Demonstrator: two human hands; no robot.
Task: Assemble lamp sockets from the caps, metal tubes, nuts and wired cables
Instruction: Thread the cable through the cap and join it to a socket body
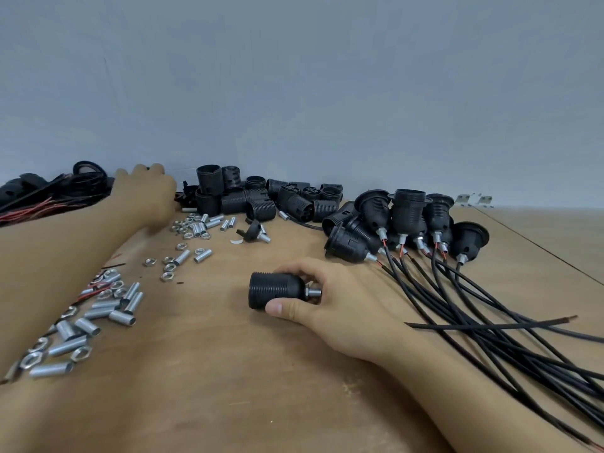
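My right hand [340,305] grips a black threaded socket [276,291] lying on its side in the middle of the wooden table [212,371]; a short metal tube with a nut sticks out of its right end, between my fingers. My left hand [145,191] reaches far back left, to the edge of a bundle of wired cables [52,194] by the wall; its fingertips are hidden, so I cannot see if it holds anything. Loose black caps and socket shells [261,197] are heaped at the back centre. Metal tubes and nuts [94,318] lie scattered on the left.
Several assembled sockets with black cables [408,220] stand at the back right, their cables [490,328] fanning toward the front right. A single cap with a tube [253,232] lies apart. A grey wall closes the back. A table seam runs at the far right.
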